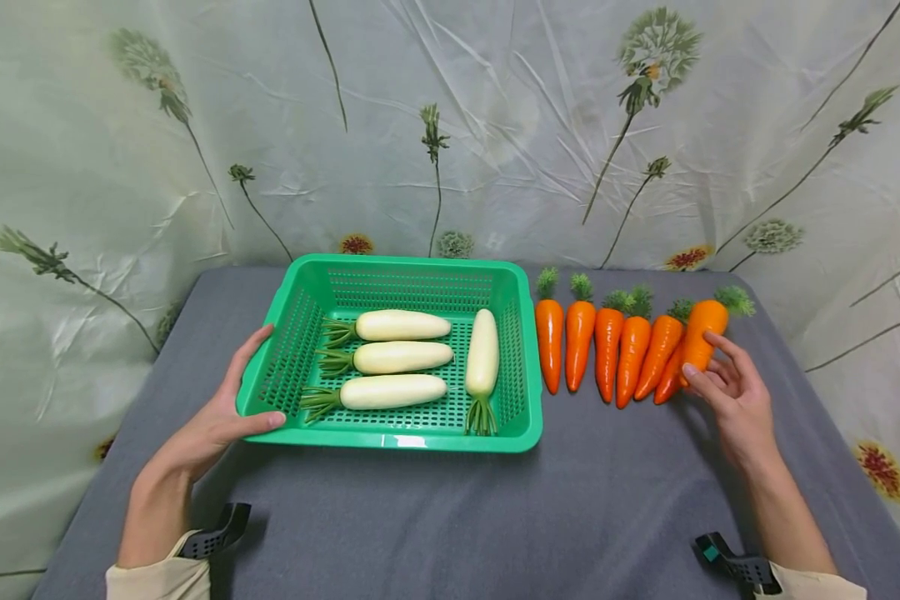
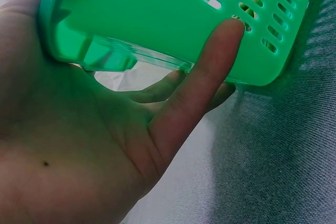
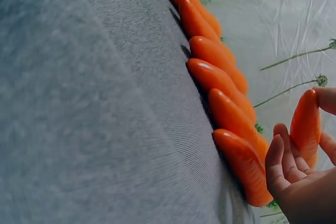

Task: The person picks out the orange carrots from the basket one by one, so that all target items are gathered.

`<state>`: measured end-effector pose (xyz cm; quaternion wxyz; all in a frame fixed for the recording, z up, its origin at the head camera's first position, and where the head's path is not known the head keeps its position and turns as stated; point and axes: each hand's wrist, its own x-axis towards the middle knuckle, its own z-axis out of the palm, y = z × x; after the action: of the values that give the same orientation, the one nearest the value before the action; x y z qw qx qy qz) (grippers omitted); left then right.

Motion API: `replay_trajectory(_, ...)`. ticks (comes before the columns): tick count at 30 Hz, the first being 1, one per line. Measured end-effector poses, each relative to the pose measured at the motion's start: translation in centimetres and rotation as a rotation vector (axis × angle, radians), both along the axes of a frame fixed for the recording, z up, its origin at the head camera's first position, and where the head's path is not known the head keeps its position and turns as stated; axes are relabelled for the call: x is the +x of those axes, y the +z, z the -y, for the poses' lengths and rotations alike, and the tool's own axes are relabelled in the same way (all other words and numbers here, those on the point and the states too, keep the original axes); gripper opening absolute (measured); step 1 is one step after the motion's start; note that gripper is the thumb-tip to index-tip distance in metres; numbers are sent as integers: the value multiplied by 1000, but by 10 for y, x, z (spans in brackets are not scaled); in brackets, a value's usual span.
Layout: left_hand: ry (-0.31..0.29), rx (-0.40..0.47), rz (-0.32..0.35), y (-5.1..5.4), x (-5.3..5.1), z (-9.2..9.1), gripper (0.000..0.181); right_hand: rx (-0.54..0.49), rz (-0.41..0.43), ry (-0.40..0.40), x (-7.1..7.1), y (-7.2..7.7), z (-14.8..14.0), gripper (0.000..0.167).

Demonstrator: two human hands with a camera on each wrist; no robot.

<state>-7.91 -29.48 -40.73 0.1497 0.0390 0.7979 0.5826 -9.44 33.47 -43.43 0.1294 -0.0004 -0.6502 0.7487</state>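
Note:
My left hand (image 1: 213, 421) grips the left end of a green plastic basket (image 1: 330, 437), thumb over the rim at the near corner and fingers along the outer wall. In the basket, three white radishes (image 1: 397, 392) lie crosswise with their stems to the left. A fourth-side radish (image 1: 483, 350) lies lengthwise at the right, stems toward me. My right hand (image 1: 742, 408) pinches an orange carrot (image 1: 701, 333) between thumb and fingers, raised above the right end of a row of carrots (image 1: 579, 342). In the right wrist view the held carrot (image 3: 305, 127) is apart from the others.
Several carrots, green tops pointing away from me, lie side by side right of the basket. A grey cloth (image 1: 450, 525) covers the table. Behind it hangs a pale curtain (image 1: 495, 125) printed with dandelions.

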Motion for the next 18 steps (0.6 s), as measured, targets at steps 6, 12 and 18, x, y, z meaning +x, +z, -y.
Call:
replay_trajectory(6, -5, -1, -1, 0, 0, -1, 111, -14, 41, -27, 4, -7, -4, 53)
replay_trajectory(12, -2, -1, -6, 0, 0, -1, 111, 5, 64, -49, 5, -11, -6, 55)
replay_trajectory(18, -5, -12, -5, 0, 0, 0, 111, -6, 86, -87, 7, -13, -6, 57)
